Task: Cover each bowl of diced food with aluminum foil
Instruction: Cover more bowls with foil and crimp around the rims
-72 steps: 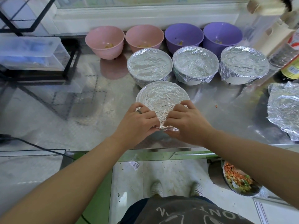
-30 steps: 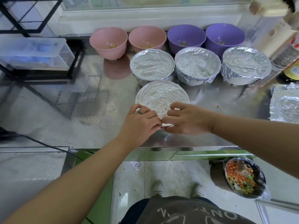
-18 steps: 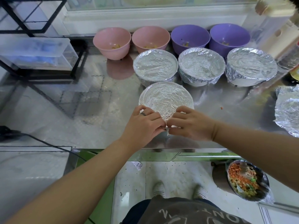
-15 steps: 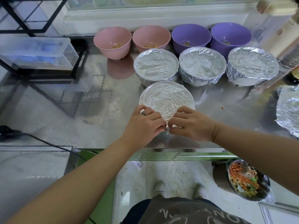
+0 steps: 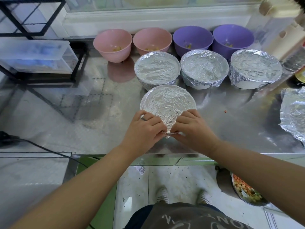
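Note:
A bowl wrapped in crinkled aluminum foil [image 5: 167,101] stands near the front edge of the steel counter. My left hand [image 5: 142,130] and my right hand [image 5: 192,129] meet at its near rim, and both pinch the foil edge there. Behind it three foil-covered bowls stand in a row: one [image 5: 156,67], another [image 5: 204,68] and a third [image 5: 255,68]. At the back two pink bowls [image 5: 113,42] [image 5: 152,40] and two purple bowls [image 5: 193,39] [image 5: 233,38] stand uncovered with a little diced food inside.
A loose foil sheet [image 5: 293,111] lies at the right edge of the counter [image 5: 66,126]. A black wire rack with a clear plastic box [image 5: 36,57] stands at the left. Bottles crowd the back right. A pan of diced vegetables [image 5: 247,190] sits below the counter edge.
My right hand has drawn closer to the left at the near rim, and both have kept working the foil edge. The bowl has stayed in place.

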Motion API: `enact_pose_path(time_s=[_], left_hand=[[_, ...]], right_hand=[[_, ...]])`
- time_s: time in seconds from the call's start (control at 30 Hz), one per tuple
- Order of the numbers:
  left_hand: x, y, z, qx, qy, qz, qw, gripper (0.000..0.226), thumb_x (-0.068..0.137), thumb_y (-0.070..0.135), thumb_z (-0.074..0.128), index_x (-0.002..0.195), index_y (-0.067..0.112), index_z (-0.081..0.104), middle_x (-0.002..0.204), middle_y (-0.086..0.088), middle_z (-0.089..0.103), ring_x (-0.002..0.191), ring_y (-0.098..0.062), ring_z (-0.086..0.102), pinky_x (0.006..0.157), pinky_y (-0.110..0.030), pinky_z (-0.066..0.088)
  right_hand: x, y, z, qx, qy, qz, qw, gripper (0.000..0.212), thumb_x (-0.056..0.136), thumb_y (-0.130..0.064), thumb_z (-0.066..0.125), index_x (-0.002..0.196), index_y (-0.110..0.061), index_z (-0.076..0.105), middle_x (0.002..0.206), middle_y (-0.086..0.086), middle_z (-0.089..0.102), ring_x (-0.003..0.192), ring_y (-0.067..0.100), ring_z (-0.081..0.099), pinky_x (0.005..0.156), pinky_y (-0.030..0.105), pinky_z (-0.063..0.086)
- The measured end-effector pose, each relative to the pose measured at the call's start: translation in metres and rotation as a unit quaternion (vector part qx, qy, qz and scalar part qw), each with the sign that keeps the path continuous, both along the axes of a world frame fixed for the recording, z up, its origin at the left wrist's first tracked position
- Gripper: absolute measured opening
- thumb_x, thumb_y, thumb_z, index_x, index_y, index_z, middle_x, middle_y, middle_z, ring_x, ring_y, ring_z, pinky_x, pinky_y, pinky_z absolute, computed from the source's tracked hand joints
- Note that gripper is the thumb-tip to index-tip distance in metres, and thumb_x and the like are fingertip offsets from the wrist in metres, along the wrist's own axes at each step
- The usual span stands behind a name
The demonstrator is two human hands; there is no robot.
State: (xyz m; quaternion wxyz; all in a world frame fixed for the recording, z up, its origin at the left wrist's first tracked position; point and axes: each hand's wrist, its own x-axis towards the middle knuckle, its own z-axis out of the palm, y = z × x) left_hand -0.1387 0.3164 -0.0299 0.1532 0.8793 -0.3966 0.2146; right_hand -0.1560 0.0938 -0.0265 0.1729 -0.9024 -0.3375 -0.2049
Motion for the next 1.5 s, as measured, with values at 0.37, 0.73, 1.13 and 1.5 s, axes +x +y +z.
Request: enact_pose_path(time_s=[0.37, 0.73, 1.13, 1.5], left_hand=[[-0.016, -0.018, -0.016, -0.025, -0.051, 0.112, 0.992, 0.018, 0.083, 0.037, 0.076, 0.083, 0.023, 0.064, 0.086, 0.009, 0.063, 0.085, -0.021, 0.06, 0.094, -0.036, 0.036], [-0.007, -0.012, -0.01, -0.021, 0.034, 0.071, 0.997, 0.017, 0.081, 0.037, 0.077, 0.084, 0.026, 0.065, 0.086, 0.012, 0.061, 0.079, -0.019, 0.055, 0.092, -0.036, 0.035], [0.004, -0.011, -0.003, -0.034, 0.081, 0.026, 0.996, 0.025, 0.084, 0.047, 0.061, 0.074, 0.024, 0.065, 0.073, 0.011, 0.055, 0.07, -0.016, 0.054, 0.091, -0.032, 0.034], [0.007, 0.004, 0.005, -0.025, 0.069, -0.028, 0.997, 0.021, 0.09, 0.043, 0.063, 0.083, 0.026, 0.072, 0.083, 0.011, 0.061, 0.077, -0.015, 0.054, 0.092, -0.032, 0.034]], right_hand=[[0.002, 0.006, 0.012, -0.033, 0.061, -0.03, 0.997, 0.017, 0.077, -0.028, 0.082, 0.07, -0.026, 0.067, 0.069, -0.012, 0.059, 0.076, 0.019, 0.057, 0.085, 0.035, 0.034], [0.003, 0.006, 0.012, -0.027, 0.057, -0.032, 0.997, 0.015, 0.079, -0.031, 0.075, 0.068, -0.026, 0.066, 0.067, -0.013, 0.059, 0.075, 0.018, 0.058, 0.083, 0.036, 0.036], [0.003, 0.005, 0.015, -0.033, 0.072, -0.033, 0.996, 0.015, 0.078, -0.028, 0.079, 0.068, -0.027, 0.067, 0.068, -0.014, 0.061, 0.075, 0.018, 0.058, 0.084, 0.036, 0.035], [-0.002, 0.006, 0.009, -0.034, 0.024, -0.041, 0.998, 0.022, 0.087, -0.045, 0.062, 0.078, -0.028, 0.072, 0.076, -0.012, 0.063, 0.079, 0.019, 0.058, 0.087, 0.038, 0.037]])
